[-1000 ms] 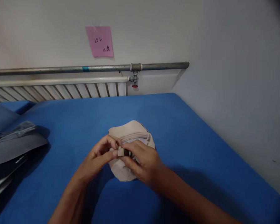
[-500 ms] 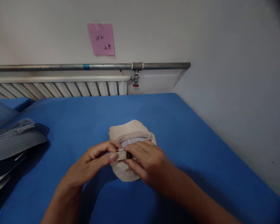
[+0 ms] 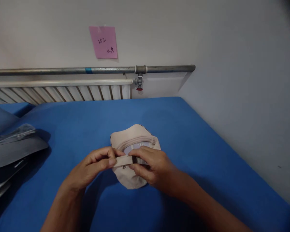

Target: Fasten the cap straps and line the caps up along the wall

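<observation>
1. Beige cap (image 3: 131, 179): on blue surface (image 3: 125, 112), opening up, directly under and just beyond the fingertips. Long axis runs roughly away from the person.
2. Strap (image 3: 122, 160): runs crosswise between the hands, near-level, spanning the cap. Neither hand nearer, both on it. Small ring (image 3: 123, 166) just below.
3. Left hand (image 3: 87, 170): thumb and fingers pinched closed on strap's left part.
4. Right hand (image 3: 159, 167): thumb and fingers nearly closed, gripping strap by the dark piece (image 3: 134, 159). Far fingers' grip: can't tell.
</observation>
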Motion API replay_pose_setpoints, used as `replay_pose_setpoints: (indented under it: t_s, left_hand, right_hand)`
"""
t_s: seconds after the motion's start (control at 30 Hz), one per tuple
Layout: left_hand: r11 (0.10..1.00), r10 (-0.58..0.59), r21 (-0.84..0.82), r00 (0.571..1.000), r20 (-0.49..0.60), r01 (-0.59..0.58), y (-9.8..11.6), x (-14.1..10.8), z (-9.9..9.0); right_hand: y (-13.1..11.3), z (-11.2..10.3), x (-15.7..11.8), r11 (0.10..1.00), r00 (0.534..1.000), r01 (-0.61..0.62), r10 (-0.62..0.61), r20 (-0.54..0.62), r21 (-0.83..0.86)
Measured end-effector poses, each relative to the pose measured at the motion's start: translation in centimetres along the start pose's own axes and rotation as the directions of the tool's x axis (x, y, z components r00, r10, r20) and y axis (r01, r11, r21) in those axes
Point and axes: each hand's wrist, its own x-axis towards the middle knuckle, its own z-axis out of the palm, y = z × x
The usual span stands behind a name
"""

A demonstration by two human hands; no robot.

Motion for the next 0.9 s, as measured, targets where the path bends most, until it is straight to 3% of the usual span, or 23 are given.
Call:
replay_pose_setpoints:
  t_s: [0.1,0.23,0.33,0.5,0.7,0.9]
  left_hand:
    - [0.999,-0.036,-0.017,0.999,0.027,0.037,0.4,0.3,0.6]
    - [0.981,-0.104,0.173,0.99,0.099,0.086,0.8,0.7,1.1]
    - [0.976,-0.123,0.198,0.983,0.138,0.094,0.9,0.8,1.3]
    - [0.985,-0.121,0.138,0.987,0.106,0.106,0.9,0.9,1.6]
    - [0.977,-0.15,0.172,0.979,0.138,0.125,0.8,0.7,1.6]
    - [0.976,-0.169,0.168,0.964,0.205,0.136,0.9,0.5,1.7]
  right_hand:
    - [0.2,0.3,0.0,1.0,1.0,0.004,-0.004,0.023,0.008]
    - [0.3,0.5,-0.1,0.997,1.0,0.002,-0.003,0.018,0.078]
    - [0.3,0.3,0.2,0.963,0.989,-0.146,0.133,0.072,0.225]
    - [0.5,-0.4,0.6,0.786,0.884,-0.466,0.396,0.248,0.407]
    - [1.2,-0.5,0.4,0.663,0.833,-0.551,0.405,0.377,0.506]
    - [1.2,-0.6,0.4,0.622,0.809,-0.585,0.404,0.426,0.52]
